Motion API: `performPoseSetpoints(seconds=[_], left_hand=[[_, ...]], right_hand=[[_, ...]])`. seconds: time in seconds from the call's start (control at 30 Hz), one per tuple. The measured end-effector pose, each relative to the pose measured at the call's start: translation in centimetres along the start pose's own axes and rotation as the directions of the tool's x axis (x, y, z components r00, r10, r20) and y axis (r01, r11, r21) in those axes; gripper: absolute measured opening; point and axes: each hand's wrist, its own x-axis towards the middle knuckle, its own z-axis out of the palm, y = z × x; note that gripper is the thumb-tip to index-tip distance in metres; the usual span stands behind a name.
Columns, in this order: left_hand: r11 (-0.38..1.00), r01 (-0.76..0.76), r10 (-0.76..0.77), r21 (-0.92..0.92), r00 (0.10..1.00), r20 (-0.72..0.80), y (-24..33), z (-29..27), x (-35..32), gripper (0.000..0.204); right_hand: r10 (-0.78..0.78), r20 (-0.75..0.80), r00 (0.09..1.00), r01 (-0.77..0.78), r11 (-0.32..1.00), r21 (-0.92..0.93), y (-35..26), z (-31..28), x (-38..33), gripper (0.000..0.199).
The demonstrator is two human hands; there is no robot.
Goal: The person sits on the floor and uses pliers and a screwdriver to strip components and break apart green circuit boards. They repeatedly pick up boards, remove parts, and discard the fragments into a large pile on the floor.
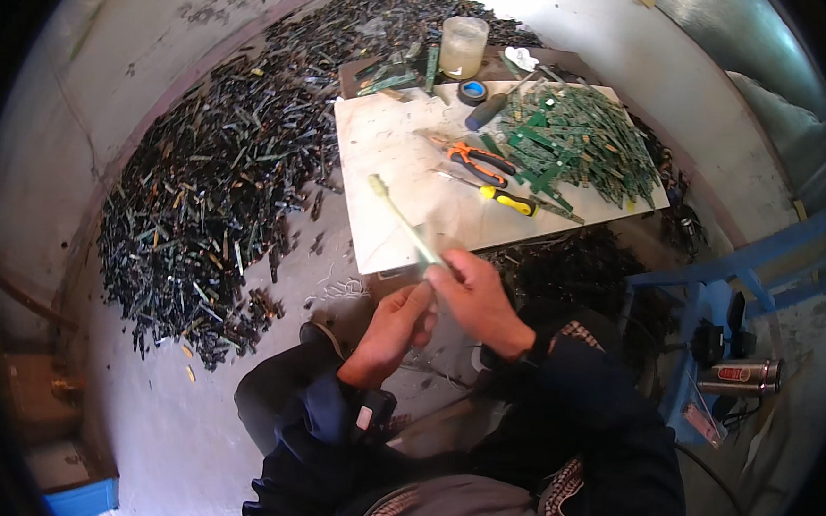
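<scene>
Right grip point(478, 298) on brush point(399, 213), red flask label point(730, 374)

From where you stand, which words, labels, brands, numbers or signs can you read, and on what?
No text here is clear enough to quote.
Steel vacuum flask: red label, lettering too small.
Black device near the left hand: pale patch, nothing legible.
Pale green stick in the right hand: blurred, no text legible.
</scene>
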Motion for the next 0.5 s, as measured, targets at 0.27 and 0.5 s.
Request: performPoseSetpoints(seconds=[0.27,0.5], left_hand=[[0.962,-0.054,0.025,0.269,0.994,0.109,-1.3,0.3,-0.8,0.025],[0.983,-0.057,0.059,0.177,0.998,-0.005,0.5,0.2,-0.9,0.036]], right_hand=[[-0.189,0.012,0.982,0.188,0.965,-0.181,0.7,1.5,0.7,0.016],[-0.092,0.176,0.98,0.118,0.983,-0.141,-1.4,-2.7,1.9,0.016]])
